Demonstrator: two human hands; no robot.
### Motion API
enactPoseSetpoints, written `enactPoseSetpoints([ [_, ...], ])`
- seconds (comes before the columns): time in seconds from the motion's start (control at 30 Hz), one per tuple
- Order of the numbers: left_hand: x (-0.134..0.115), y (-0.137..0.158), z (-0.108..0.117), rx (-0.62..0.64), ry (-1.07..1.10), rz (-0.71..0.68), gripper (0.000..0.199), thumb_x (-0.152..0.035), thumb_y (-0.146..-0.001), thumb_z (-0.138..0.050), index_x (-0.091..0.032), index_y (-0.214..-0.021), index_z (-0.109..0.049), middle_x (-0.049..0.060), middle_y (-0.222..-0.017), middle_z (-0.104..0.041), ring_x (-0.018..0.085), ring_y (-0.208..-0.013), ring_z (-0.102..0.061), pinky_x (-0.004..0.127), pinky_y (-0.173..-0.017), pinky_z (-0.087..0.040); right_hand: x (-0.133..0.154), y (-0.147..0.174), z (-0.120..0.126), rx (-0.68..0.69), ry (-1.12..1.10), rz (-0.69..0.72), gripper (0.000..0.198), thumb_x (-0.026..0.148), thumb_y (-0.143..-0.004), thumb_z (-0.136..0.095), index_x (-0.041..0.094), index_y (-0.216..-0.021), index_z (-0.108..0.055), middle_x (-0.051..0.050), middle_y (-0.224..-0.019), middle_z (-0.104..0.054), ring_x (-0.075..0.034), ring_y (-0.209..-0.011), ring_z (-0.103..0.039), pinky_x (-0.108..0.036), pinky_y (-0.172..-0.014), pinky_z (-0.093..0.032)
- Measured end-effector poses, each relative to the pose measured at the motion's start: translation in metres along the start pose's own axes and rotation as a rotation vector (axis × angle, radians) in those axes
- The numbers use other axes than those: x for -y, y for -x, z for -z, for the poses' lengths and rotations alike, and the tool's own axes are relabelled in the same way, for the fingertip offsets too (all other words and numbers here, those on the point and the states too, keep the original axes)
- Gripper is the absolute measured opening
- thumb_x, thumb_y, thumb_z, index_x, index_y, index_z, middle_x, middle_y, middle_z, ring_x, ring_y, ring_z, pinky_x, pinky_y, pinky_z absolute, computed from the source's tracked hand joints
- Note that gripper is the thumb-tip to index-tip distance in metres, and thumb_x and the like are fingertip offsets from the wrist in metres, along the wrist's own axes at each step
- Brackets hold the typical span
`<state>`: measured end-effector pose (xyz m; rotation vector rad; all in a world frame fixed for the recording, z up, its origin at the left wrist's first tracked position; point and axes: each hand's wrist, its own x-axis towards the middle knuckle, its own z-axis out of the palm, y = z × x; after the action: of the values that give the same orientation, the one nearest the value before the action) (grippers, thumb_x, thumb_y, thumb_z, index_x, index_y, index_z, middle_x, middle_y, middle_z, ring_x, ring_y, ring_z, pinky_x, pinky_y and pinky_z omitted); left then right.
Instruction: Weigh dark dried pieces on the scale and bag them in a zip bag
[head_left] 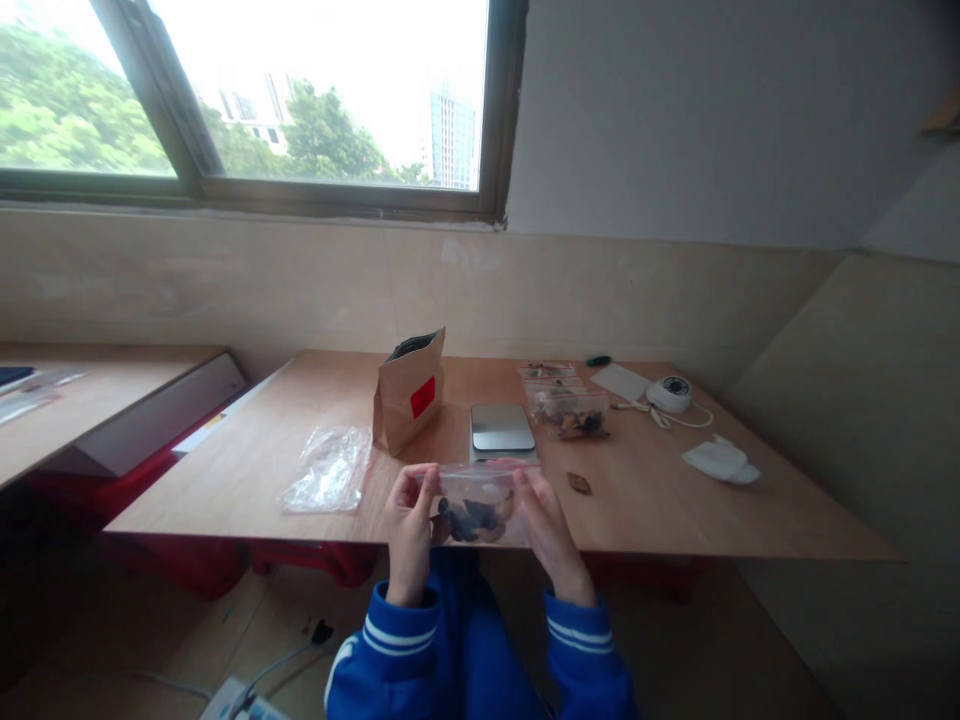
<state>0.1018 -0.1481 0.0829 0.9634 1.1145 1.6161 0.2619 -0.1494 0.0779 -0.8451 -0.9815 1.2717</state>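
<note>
A clear zip bag point(480, 510) with dark and brown dried pieces inside is held up at the table's front edge. My left hand point(412, 515) pinches its top left corner between thumb and fingers. At the top right corner, my right hand point(547, 520) grips the same bag, its fingers partly behind the plastic. Just beyond the bag lies a small scale point(502, 428) with a silver plate, its front partly hidden. To the right of my right hand, a small brown piece point(579, 484) rests on the wooden table point(637, 500).
A brown paper pouch point(409, 395) with a red label stands left of the scale. Clear plastic bags point(328, 470) lie farther left. Several filled zip bags point(574, 412) sit behind right. A white round device point(669, 394) with a cable and a crumpled white tissue point(720, 460) are at right.
</note>
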Motion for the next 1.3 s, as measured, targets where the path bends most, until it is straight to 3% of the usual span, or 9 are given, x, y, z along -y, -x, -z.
enactPoseSetpoints([
  [0.1, -0.001, -0.002, 0.003, -0.031, -0.013, -0.023, 0.029, -0.046, -0.079, -0.066, -0.018, -0.088, -0.062, -0.001, -0.073, -0.058, 0.011, -0.068, -0.056, 0.019, -0.058, -0.046, -0.006, -0.002, 0.0, -0.052, 0.028, 0.052, 0.028, 0.047, -0.082, -0.066, 0.02, -0.09, -0.07, -0.005, -0.091, -0.073, -0.019, -0.086, -0.067, -0.031, -0.081, -0.05],
  [0.23, 0.001, -0.007, 0.009, 0.054, 0.001, 0.015, 0.036, -0.046, -0.079, -0.065, -0.018, -0.101, -0.065, 0.002, -0.082, -0.065, 0.014, -0.077, -0.06, 0.023, -0.068, -0.049, -0.012, -0.004, 0.0, -0.167, 0.104, 0.172, 0.022, 0.042, -0.085, -0.064, 0.021, -0.086, -0.07, -0.002, -0.083, -0.073, -0.017, -0.08, -0.065, -0.029, -0.078, -0.049],
  [0.33, 0.005, -0.01, 0.013, 0.111, 0.02, 0.023, 0.027, -0.041, -0.079, -0.067, -0.016, -0.091, -0.066, 0.002, -0.083, -0.066, 0.014, -0.081, -0.061, 0.024, -0.075, -0.048, -0.013, -0.004, 0.0, -0.199, 0.16, 0.211, 0.022, 0.042, -0.086, -0.062, 0.021, -0.087, -0.07, -0.003, -0.085, -0.073, -0.018, -0.08, -0.065, -0.031, -0.078, -0.049],
  [0.43, 0.009, -0.011, 0.017, 0.118, 0.01, 0.0, 0.02, -0.036, -0.079, -0.068, -0.016, -0.08, -0.063, 0.001, -0.078, -0.065, 0.013, -0.081, -0.061, 0.023, -0.078, -0.047, -0.012, -0.004, 0.0, -0.202, 0.21, 0.219, 0.024, 0.043, -0.086, -0.062, 0.021, -0.091, -0.07, -0.004, -0.086, -0.073, -0.02, -0.083, -0.066, -0.034, -0.081, -0.049],
  [0.6, 0.008, -0.011, 0.02, 0.103, 0.009, -0.012, 0.023, -0.038, -0.079, -0.067, -0.016, -0.083, -0.064, 0.002, -0.08, -0.067, 0.015, -0.081, -0.063, 0.027, -0.08, -0.048, -0.012, -0.005, 0.002, -0.206, 0.23, 0.224, 0.025, 0.044, -0.086, -0.062, 0.021, -0.091, -0.07, -0.005, -0.087, -0.074, -0.021, -0.087, -0.066, -0.036, -0.086, -0.049],
  [0.83, -0.001, -0.009, 0.019, 0.067, -0.04, -0.045, 0.023, -0.039, -0.078, -0.068, -0.017, -0.083, -0.063, 0.002, -0.079, -0.069, 0.017, -0.08, -0.066, 0.03, -0.081, -0.051, -0.011, -0.006, 0.002, -0.203, 0.133, 0.155, 0.027, 0.045, -0.081, -0.067, 0.02, -0.092, -0.068, -0.005, -0.084, -0.075, -0.02, -0.081, -0.067, -0.032, -0.077, -0.051],
  [1.3, -0.003, -0.008, 0.023, 0.031, -0.139, -0.118, 0.02, -0.038, -0.08, -0.066, -0.018, -0.08, -0.064, 0.002, -0.075, -0.068, 0.017, -0.078, -0.064, 0.028, -0.079, -0.049, -0.01, -0.005, 0.0, -0.209, 0.136, 0.158, 0.024, 0.044, -0.078, -0.071, 0.02, -0.084, -0.07, -0.003, -0.081, -0.074, -0.02, -0.079, -0.066, -0.032, -0.079, -0.048],
])
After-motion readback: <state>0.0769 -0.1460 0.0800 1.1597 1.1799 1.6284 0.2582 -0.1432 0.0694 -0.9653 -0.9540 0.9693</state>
